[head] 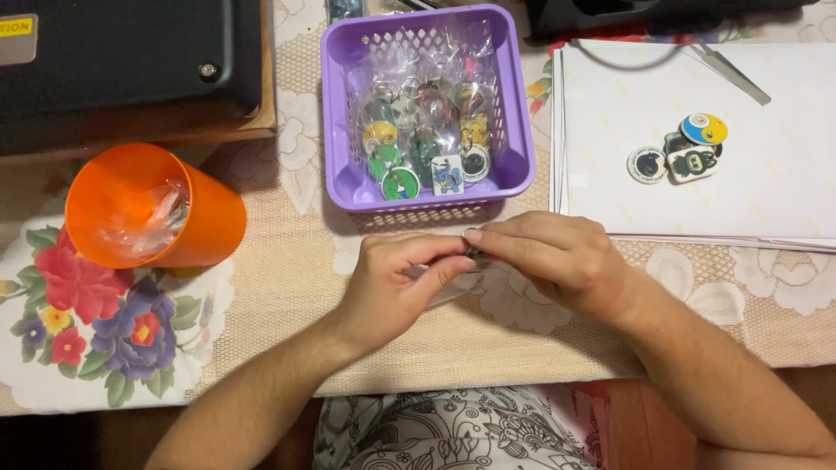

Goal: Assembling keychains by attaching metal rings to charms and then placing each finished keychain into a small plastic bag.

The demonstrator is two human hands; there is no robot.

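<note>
Both hands meet over the middle of the counter [522, 339], just in front of the near wall of the purple basket [348, 130]. The left hand [387, 283] comes in from the lower left and the right hand [557, 261] from the lower right, fingertips touching. Between them sits a small key ring piece [475, 248]: a thin metal ring shows at the top, just above the right forefinger, and a clear plastic sleeve trails below toward the left thumb. Both grips are closed on it in a pinch, thumb against forefinger, though how much of the piece each hand holds is hidden by the fingers.

The ring lies at the fingertips of both hands, so neither is really nearer; it sits slightly toward the right hand's side of the join. Its long axis seems to run roughly across, from one hand to the other, but most of it is covered.

The basket holds a heap of finished key rings in clear bags. Toward the left edge an orange cup [152, 209] lies tipped, with crumpled clear plastic inside. Toward the right edge, on a stack of white sheets [766, 183], lie a few loose round badges [684, 148], well apart from the hands, with metal tweezers [731, 74] beyond them.
</note>
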